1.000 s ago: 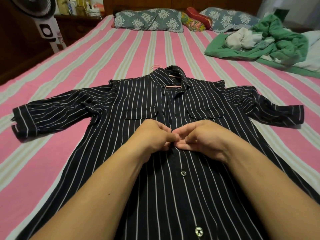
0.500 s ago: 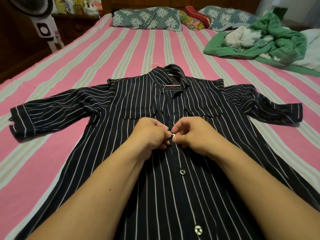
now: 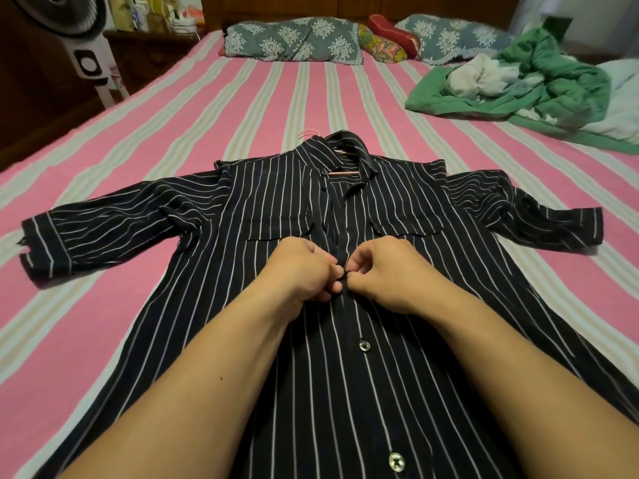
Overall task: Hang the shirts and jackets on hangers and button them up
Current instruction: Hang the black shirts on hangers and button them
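A black shirt with thin white stripes [image 3: 283, 198] lies flat on the bed, front up, sleeves spread. A pink hanger [image 3: 342, 172] shows inside its collar, with the hook poking out behind. My left hand [image 3: 301, 267] and my right hand [image 3: 383, 271] meet at the shirt's front placket just below the chest pockets. Both pinch the placket edges there, fingertips together around a button that is mostly hidden. Below my hands two fastened buttons [image 3: 364, 346] show on the closed placket. Above my hands the front hangs open up to the collar.
The bed has a pink and pale striped sheet [image 3: 173, 140]. Patterned pillows [image 3: 294, 41] line the headboard. A heap of green and white clothes [image 3: 518, 84] lies at the far right. A standing fan [image 3: 86, 46] and a cluttered side table stand off the bed's left.
My hands have stayed at the same spot on the placket, with fingers working. The shiny button seen between my fingertips half a second ago is now mostly covered.
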The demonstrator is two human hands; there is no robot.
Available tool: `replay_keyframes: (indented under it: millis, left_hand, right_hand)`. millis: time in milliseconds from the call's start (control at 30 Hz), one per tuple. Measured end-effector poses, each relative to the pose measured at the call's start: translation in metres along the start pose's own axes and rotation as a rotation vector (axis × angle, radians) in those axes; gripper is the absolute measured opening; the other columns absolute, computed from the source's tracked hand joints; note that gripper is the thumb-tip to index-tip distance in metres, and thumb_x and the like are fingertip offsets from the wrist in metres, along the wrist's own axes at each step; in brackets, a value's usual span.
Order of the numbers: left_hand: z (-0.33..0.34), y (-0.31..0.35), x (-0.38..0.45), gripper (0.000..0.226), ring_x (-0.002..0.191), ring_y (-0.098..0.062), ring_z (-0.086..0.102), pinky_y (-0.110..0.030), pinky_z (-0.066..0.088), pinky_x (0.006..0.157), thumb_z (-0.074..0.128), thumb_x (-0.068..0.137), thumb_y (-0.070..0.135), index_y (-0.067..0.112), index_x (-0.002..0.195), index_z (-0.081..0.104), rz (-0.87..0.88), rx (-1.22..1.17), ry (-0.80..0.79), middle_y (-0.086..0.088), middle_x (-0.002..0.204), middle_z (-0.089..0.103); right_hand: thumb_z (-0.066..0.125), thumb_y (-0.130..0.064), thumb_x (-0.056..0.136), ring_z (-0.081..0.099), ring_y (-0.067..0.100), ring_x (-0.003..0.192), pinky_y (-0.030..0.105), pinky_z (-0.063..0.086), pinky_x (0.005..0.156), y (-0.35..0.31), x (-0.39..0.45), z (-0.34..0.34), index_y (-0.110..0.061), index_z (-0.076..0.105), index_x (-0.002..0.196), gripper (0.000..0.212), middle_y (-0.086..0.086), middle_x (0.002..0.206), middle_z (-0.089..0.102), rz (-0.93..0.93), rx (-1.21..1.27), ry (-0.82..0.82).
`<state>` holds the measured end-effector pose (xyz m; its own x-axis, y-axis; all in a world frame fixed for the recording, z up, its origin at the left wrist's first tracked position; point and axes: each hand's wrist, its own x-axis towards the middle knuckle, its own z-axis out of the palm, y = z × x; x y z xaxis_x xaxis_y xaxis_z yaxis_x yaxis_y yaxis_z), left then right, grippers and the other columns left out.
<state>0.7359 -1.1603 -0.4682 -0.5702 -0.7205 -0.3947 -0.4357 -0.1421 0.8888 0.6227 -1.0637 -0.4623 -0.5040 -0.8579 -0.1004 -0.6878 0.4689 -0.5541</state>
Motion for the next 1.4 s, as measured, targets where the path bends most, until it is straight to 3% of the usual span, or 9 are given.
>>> replay_keyframes:
  millis: [167,300,467,700,900,1067,1167,1267,1400]
  left_hand:
    - [0.005,-0.006,0.007,0.014,0.053,-0.020,0.067,-0.028,0.054,0.051,0.070,0.091,0.011,0.015,0.088,0.057,0.065,0.249,0.060,-0.008,0.065,0.070]
    - [0.007,-0.007,0.009,0.025,0.081,-0.027,0.070,-0.039,0.058,0.075,0.070,0.090,0.045,0.021,0.090,0.062,0.098,0.668,0.122,-0.005,0.089,0.071]
    - [-0.002,-0.004,-0.003,0.020,0.087,-0.015,0.054,-0.033,0.041,0.074,0.052,0.103,0.039,0.023,0.099,0.063,0.310,0.645,0.371,0.006,0.097,0.063]
    - [0.000,-0.024,0.013,0.036,0.116,-0.007,0.058,-0.018,0.039,0.101,0.052,0.098,0.005,0.023,0.125,0.068,0.393,0.405,0.276,0.007,0.126,0.062]
    - [-0.018,0.049,0.055,0.023,0.096,-0.033,0.068,-0.037,0.057,0.081,0.048,0.093,0.006,0.008,0.110,0.063,0.093,0.778,0.164,-0.012,0.104,0.065]
    - [-0.024,0.118,0.119,0.022,0.099,-0.032,0.063,-0.040,0.053,0.083,0.053,0.092,0.004,0.010,0.109,0.066,0.374,1.009,0.199,-0.012,0.111,0.067]
    - [-0.025,0.116,0.168,0.040,0.114,-0.033,0.061,-0.041,0.051,0.091,0.056,0.096,0.008,0.021,0.134,0.058,0.473,1.068,0.143,-0.012,0.133,0.060]
    - [-0.027,0.114,0.203,0.055,0.120,-0.033,0.056,-0.042,0.047,0.092,0.058,0.100,0.020,0.039,0.149,0.043,0.598,1.245,0.055,-0.008,0.143,0.045]
    - [-0.028,0.120,0.239,0.034,0.111,-0.025,0.062,-0.035,0.048,0.097,0.067,0.094,0.021,0.029,0.127,0.069,0.663,1.354,-0.238,-0.002,0.121,0.068]
  right_hand:
    - [0.071,-0.019,0.081,0.060,0.002,0.063,0.016,0.046,0.059,0.004,0.001,0.003,-0.023,0.071,0.080,0.003,-0.006,0.072,0.069,-0.004,0.060,-0.022]
    - [0.072,-0.018,0.088,0.063,0.003,0.082,0.020,0.048,0.076,0.008,0.001,0.002,-0.032,0.074,0.088,0.014,-0.013,0.084,0.070,0.012,0.038,-0.061]
    - [0.057,-0.016,0.093,0.062,0.011,0.098,0.027,0.045,0.091,-0.010,-0.012,-0.042,-0.028,0.075,0.105,0.024,-0.010,0.101,0.070,0.148,0.072,0.563]
    - [0.065,-0.040,0.089,0.063,0.030,0.104,0.032,0.047,0.082,-0.029,0.068,-0.015,-0.012,0.061,0.112,0.036,0.008,0.116,0.065,0.309,-0.084,0.050]
    - [0.062,-0.024,0.092,0.065,0.030,0.104,0.033,0.053,0.089,0.014,0.090,-0.014,-0.014,0.064,0.097,0.012,0.013,0.114,0.070,0.442,0.081,-0.078]
    - [0.038,-0.038,0.108,0.052,0.014,0.068,0.033,0.050,0.082,0.005,0.106,-0.065,-0.021,0.049,0.076,0.038,-0.001,0.064,0.050,0.546,0.340,-0.649]
    - [0.046,-0.009,0.103,0.062,0.020,0.076,0.036,0.054,0.079,0.009,0.146,-0.085,-0.013,0.063,0.098,0.018,0.006,0.079,0.059,0.341,0.174,-0.346]
    - [0.054,0.000,0.093,0.061,0.032,0.113,0.042,0.053,0.097,0.019,0.182,-0.079,-0.027,0.055,0.142,0.056,0.011,0.129,0.059,-0.021,-0.278,0.017]
    - [0.062,-0.014,0.089,0.065,0.030,0.102,0.036,0.051,0.088,0.040,0.210,-0.061,-0.037,0.071,0.118,0.038,0.004,0.110,0.065,-0.205,-0.521,-0.004]
